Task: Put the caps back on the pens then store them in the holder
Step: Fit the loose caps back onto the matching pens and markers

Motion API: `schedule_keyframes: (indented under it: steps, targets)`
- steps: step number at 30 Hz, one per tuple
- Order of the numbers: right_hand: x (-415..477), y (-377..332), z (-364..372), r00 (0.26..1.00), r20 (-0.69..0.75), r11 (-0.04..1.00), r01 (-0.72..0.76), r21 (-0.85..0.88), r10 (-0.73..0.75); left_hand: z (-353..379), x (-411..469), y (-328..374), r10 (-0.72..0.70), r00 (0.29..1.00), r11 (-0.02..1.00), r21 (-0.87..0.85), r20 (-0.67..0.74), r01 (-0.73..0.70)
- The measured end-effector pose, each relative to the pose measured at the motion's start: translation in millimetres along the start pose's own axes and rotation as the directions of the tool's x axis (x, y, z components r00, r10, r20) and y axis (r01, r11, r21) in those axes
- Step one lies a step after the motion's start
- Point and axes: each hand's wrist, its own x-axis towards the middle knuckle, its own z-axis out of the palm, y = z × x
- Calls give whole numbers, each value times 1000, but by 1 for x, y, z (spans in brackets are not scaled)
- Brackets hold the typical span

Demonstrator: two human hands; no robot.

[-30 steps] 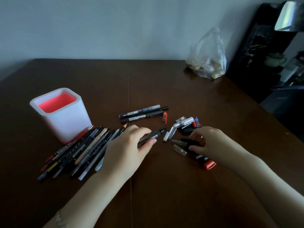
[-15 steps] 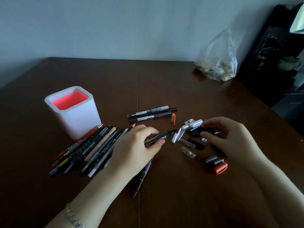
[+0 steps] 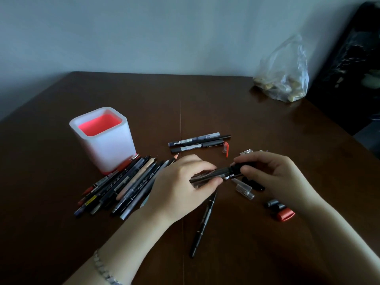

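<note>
Tabletop (image 3: 226, 112): dark wood.
Left hand (image 3: 181, 188): pinches pen (image 3: 206, 174), right of holder (image 3: 111, 149).
Right hand (image 3: 275, 177): pinches black cap (image 3: 239, 167) at pen's end.

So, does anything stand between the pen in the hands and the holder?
Nothing tall. Only the pile of pens lies flat on the table between the pen and the holder, whose top is open.

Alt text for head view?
A left hand holds a dark pen while the right hand pinches a black cap at its tip, over a brown table. A white holder stands at left beside a pile of pens; loose caps lie near the right hand.
</note>
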Motion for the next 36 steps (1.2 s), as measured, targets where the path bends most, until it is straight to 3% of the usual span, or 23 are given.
schedule_keyframes:
  steps: [6, 10, 12, 14, 16, 18, 19, 21, 23, 25, 26, 28, 30, 31, 36]
  targets:
    - [-2, 0, 9, 998, -10, 997, 68, -25, -68, -2, -1, 1, 64, 998, 996, 58, -23, -63]
    - [-6, 4, 13, 995, -47, 996, 93, 9, -92, -2, -1, 3, -7, 1000, 999, 39, 14, 7]
    - [-8, 5, 12, 987, -66, 990, 143, -15, -144, -1, 0, 5, -111, 992, 989, -88, 66, 117]
    - [-10, 2, 8, 971, -55, 972, 230, -51, -233, 0, 2, 7, -215, 966, 929, -277, 144, 247]
    - [-12, -1, 3, 954, -25, 953, 295, -75, -297, -2, 4, 10, -299, 912, 788, -467, 281, 402]
    - [-13, -3, -1, 943, 0, 939, 330, -95, -332, -4, 5, 12, -348, 845, 639, -557, 406, 531]
    - [-14, -2, 0, 944, 6, 939, 329, -105, -330, -4, 5, 12, -351, 844, 643, -551, 405, 532]
    - [-15, 3, 1, 960, -31, 957, 276, -85, -280, 2, 4, 15, -293, 925, 824, -427, 244, 373]
    - [-14, 7, 2, 975, -116, 981, 185, -57, -190, 16, 0, 13, -129, 992, 989, -67, 10, 130]
    - [-11, 9, -5, 963, -260, 997, 76, -20, -78, 27, -6, 18, 36, 992, 974, 228, -124, -7]
    - [-9, 11, -12, 929, -369, 1000, 24, 5, -21, 30, -8, 23, 70, 991, 968, 248, -115, -39]
    - [-5, 16, -28, 831, -554, 998, -43, 38, 57, 34, -13, 34, 65, 994, 972, 221, 85, -82]
    - [-4, 20, -38, 777, -619, 994, -98, 57, 112, 37, -17, 43, -113, 931, 948, 318, 346, -3]
    - [-4, 23, -40, 771, -624, 991, -121, 60, 132, 38, -20, 44, -182, 896, 929, 369, 406, 21]
    - [12, 30, -33, 784, -588, 979, -187, 84, 200, 30, -16, 34, -264, 901, 898, 429, 344, 99]
